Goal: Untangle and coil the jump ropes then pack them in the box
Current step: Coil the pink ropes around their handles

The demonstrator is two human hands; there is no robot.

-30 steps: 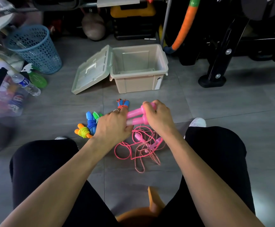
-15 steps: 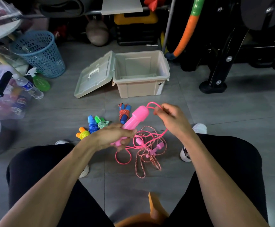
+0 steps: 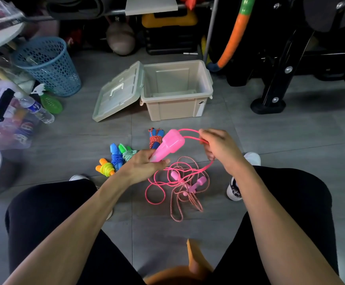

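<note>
My left hand [image 3: 145, 164] grips the two pink handles [image 3: 168, 144] of a jump rope, held together and pointing up and right. My right hand [image 3: 219, 149] pinches the pink cord [image 3: 189, 131] that loops out of the handle tops; the rest of the cord trails down to the floor. Below lies a tangled pink-and-white rope [image 3: 185, 190] with small pink handles. Coiled ropes lie on the floor: orange-yellow [image 3: 106, 168], blue [image 3: 115, 157], green [image 3: 127, 152] and red with blue handles [image 3: 155, 137]. The beige box [image 3: 176, 108] stands open beyond them, with nothing seen inside.
The box lid [image 3: 117, 92] hangs open to the left. A blue mesh basket [image 3: 48, 64], a water bottle [image 3: 37, 109] and a clear bin stand at the left. Black gym equipment [image 3: 274, 79] rises at the right. My knees flank the ropes, and an orange stool shows below.
The handles were gripped in both hands a second ago. My right hand has let go of them and drawn the pink cord out to the right into a loop; the left hand keeps the handles.
</note>
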